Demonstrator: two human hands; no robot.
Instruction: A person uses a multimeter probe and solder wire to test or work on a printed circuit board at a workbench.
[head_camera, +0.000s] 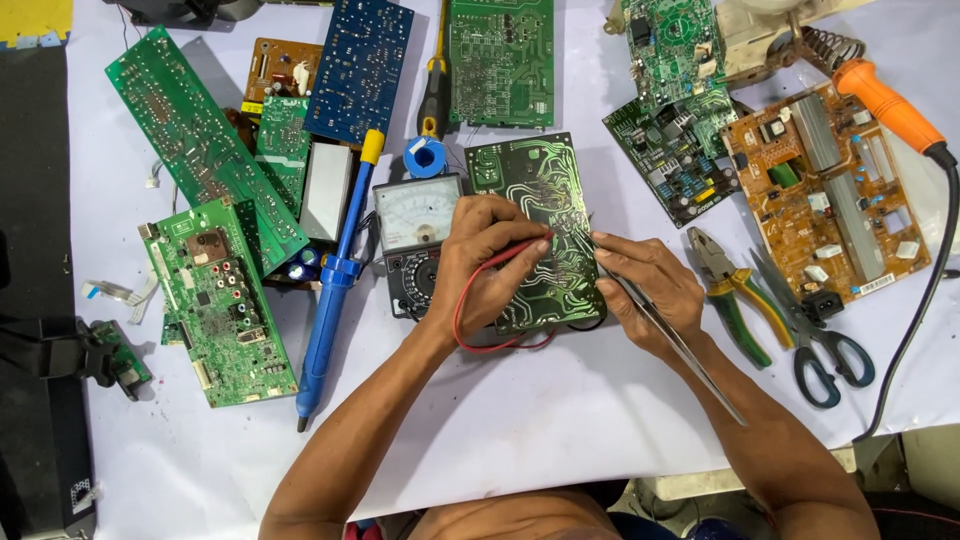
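Note:
A dark green circuit board (540, 200) lies solder side up in the middle of the white table. My left hand (480, 265) rests on its left edge and pinches a red test probe (520, 248) with its red lead looping below. My right hand (645, 290) holds a thin black probe (680, 345) whose tip touches the board's right side. An analog multimeter (412, 225) sits just left of my left hand.
Several other circuit boards (205, 150) ring the work area. A blue desoldering pump (335, 275) lies at left. Pliers (735, 290) and scissors (820, 340) lie at right, beside an orange board (830, 200). An orange soldering iron (885, 105) sits far right.

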